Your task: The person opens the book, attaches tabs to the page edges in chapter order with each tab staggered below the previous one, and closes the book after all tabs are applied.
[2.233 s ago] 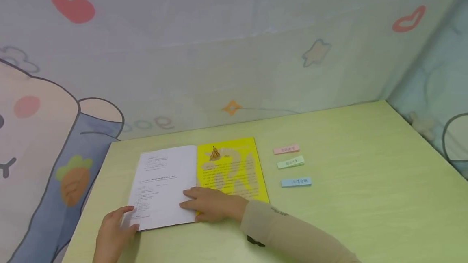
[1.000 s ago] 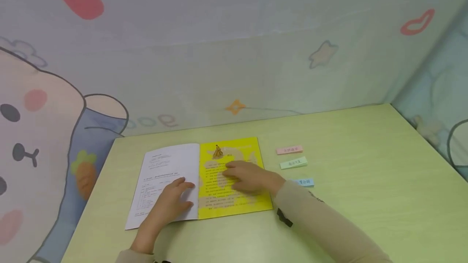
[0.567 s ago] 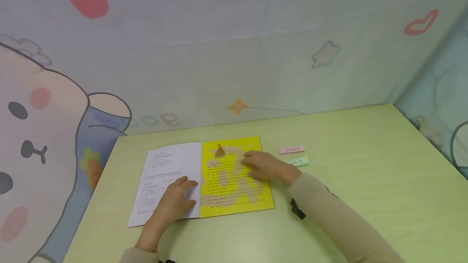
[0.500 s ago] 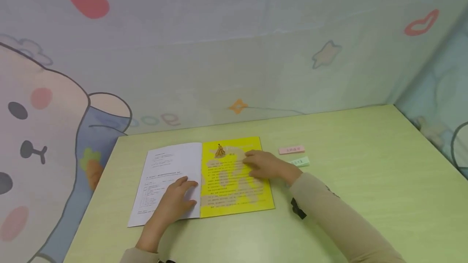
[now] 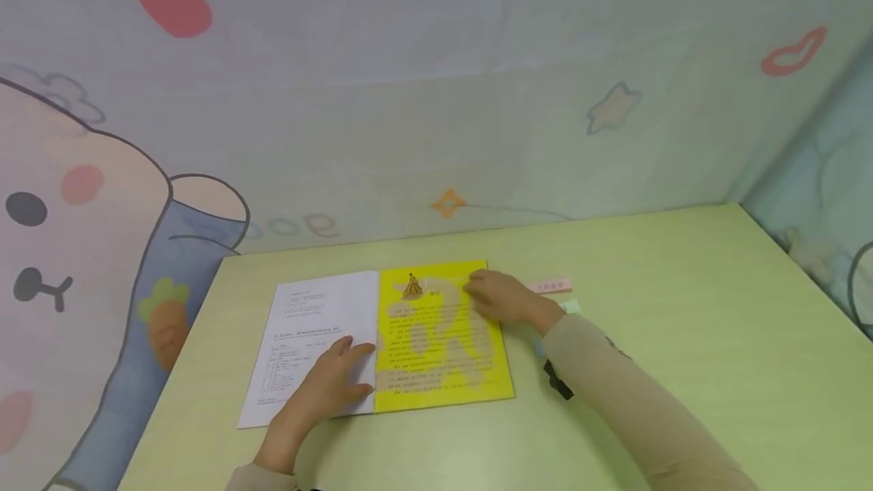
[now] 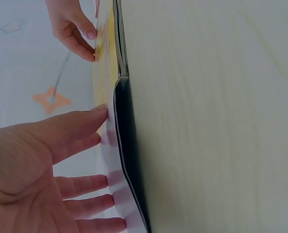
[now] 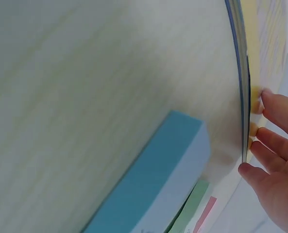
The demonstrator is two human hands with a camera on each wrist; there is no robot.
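Observation:
An open booklet (image 5: 382, 339) lies on the pale green table (image 5: 682, 339), with a white page on the left and a yellow page (image 5: 436, 339) on the right. My left hand (image 5: 327, 385) lies flat on the white page near the spine, fingers straight (image 6: 80, 128). My right hand (image 5: 501, 298) is at the upper right edge of the yellow page, and its fingertips (image 7: 267, 97) touch that edge. The right wrist view shows the booklet's stacked page edges (image 7: 243, 73) beside those fingertips.
Three sticky-note pads lie right of the booklet: pink (image 5: 552, 286), green (image 5: 571, 307) and blue (image 7: 153, 184). My right forearm (image 5: 614, 392) hides most of the green and blue pads in the head view. A cartoon-printed wall (image 5: 409, 97) closes the back and sides.
My right hand slid from the lower spine up across the yellow page to its upper right edge. My left hand moved from the booklet's lower left corner onto the white page and stays there.

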